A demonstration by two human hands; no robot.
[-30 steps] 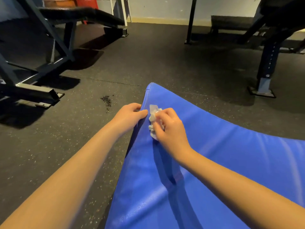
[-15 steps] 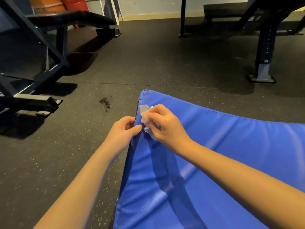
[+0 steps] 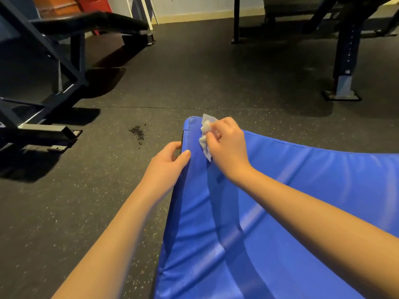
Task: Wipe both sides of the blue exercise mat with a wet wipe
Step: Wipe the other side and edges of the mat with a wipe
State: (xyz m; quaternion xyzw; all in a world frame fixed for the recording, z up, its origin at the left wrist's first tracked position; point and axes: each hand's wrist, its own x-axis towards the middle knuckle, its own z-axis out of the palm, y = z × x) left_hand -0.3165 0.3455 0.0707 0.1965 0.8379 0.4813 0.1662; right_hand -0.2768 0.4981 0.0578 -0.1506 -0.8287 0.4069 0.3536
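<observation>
At mid-frame the left hand (image 3: 167, 162) grips the soft, floppy mat (image 3: 280, 212) by its edge while the right hand (image 3: 228, 145) pinches the limp wipe (image 3: 205, 134).

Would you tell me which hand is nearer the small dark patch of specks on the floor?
Left. The left hand grips the blue padded mat's edge beside the dark speck patch; the right hand, holding the white wipe, is farther across the mat.

Just one cam here, head-worn and wide-angle, looking forward and down. The left hand (image 3: 167, 160), right hand (image 3: 228, 145) and mat (image 3: 302, 201) sit close up, with the floor (image 3: 194, 78) and a bench (image 3: 86, 22) farther off.
</observation>
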